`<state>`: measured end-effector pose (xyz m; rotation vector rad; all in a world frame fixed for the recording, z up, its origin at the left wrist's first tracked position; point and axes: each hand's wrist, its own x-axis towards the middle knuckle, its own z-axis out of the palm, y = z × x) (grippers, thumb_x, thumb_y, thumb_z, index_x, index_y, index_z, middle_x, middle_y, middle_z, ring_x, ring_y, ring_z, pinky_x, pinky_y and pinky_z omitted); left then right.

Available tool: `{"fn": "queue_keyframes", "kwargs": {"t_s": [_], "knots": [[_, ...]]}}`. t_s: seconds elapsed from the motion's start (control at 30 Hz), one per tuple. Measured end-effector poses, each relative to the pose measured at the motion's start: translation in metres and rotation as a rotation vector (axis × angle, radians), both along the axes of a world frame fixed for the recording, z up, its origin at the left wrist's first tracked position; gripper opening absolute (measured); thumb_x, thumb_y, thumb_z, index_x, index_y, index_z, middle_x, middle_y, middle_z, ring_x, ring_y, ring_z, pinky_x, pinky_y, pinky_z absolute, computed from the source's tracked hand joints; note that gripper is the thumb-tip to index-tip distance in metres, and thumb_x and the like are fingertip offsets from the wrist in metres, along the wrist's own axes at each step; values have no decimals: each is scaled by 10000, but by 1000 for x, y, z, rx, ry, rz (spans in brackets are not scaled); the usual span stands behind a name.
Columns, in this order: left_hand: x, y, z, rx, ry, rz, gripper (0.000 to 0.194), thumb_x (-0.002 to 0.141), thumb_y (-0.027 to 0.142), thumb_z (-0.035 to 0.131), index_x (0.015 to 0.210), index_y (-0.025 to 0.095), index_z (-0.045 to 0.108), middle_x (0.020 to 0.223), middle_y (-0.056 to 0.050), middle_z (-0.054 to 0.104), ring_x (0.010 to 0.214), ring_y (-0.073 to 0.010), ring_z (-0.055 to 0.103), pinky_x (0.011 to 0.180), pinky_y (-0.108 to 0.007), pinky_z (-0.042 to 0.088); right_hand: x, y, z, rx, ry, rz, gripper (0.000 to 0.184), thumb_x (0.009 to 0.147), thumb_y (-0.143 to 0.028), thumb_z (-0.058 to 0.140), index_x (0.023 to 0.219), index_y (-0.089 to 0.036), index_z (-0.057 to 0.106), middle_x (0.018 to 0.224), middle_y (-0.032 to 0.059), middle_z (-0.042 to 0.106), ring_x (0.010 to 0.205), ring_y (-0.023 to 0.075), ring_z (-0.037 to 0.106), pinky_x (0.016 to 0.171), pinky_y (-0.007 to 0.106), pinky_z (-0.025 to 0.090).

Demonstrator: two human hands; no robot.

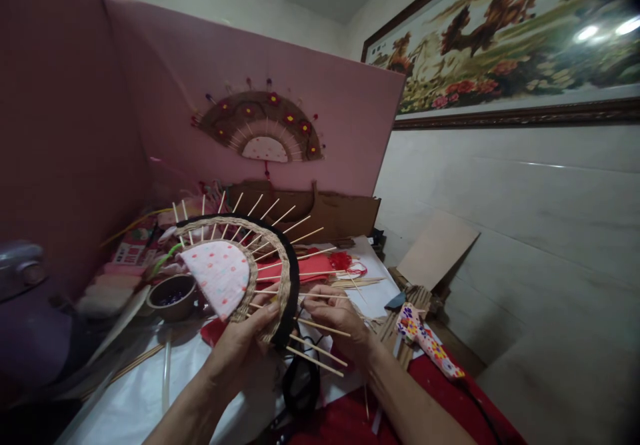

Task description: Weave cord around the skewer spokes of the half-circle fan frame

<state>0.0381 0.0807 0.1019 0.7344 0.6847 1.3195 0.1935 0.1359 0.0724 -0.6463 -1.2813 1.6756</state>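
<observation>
While the left hand steadies the half-round fan frame by its lower end, the right hand works at the outer edge. The left fingers are clamped on the tan woven band there, thumb uppermost. The right fingers are bunched beside the black edging, among the thin sticks — whether they grip a stick, a strand or nothing, I cannot tell.

The frame is held up above the counter, tilted, its dotted panel facing up and the sticks fanning out past the rim. Below the hands hangs a bundle of black cord, looking much like the edging.

I judge the step in hand to be weaving that black edging between the sticks; the tan rows inside it look laid already. By the same reading, the next pass calls for leading the strand round the stick, on the side opposite the row beneath, and drawing it snug without bending the stick — with the left hold kept firm and the hanging cord free of the lower sticks.
</observation>
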Motion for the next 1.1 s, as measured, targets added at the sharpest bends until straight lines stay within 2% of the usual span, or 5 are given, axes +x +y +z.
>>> {"fn": "queue_keyframes", "kwargs": {"t_s": [0.17, 0.37, 0.6, 0.87, 1.1], "knots": [[0, 0, -1, -20, -21, -26, 399, 709, 183, 655, 1100, 146, 585, 989, -107, 677, 811, -209, 643, 665, -272, 495, -3, 3, -5, 57, -24, -71, 233, 653, -300, 715, 665, -145, 542, 452, -82, 404, 386, 31, 268, 389, 184, 170], [2, 0, -3, -1, -6, -17, 397, 726, 160, 636, 1118, 149, 575, 951, -100, 683, 746, -188, 643, 646, -269, 498, -3, 3, -8, 95, -57, -19, 212, 667, -299, 706, 664, -142, 563, 463, -86, 366, 402, 33, 237, 396, 195, 147], [0, -2, -5, -12, -18, -54, 435, 750, 177, 616, 1176, 157, 534, 906, -103, 680, 693, -182, 636, 621, -295, 509, -7, 3, -9, 136, -43, -28, 243, 659, -335, 720, 648, -140, 575, 600, -35, 484, 526, 66, 392, 486, 201, 270], [0, 5, -14, 17, -25, -22, 462, 752, 150, 612, 1199, 179, 503, 943, -98, 668, 722, -176, 635, 619, -277, 506, -6, 5, -23, -9, 62, 57, 258, 670, -333, 703, 687, -153, 519, 551, -62, 423, 435, 40, 265, 422, 196, 181], [5, 1, -15, -9, -44, -47, 325, 751, 150, 614, 1075, 160, 587, 874, -80, 680, 683, -159, 630, 617, -275, 509, -6, 2, -15, -66, 101, 84, 222, 621, -298, 726, 742, -172, 590, 576, -38, 506, 452, 66, 374, 463, 207, 304]]}}
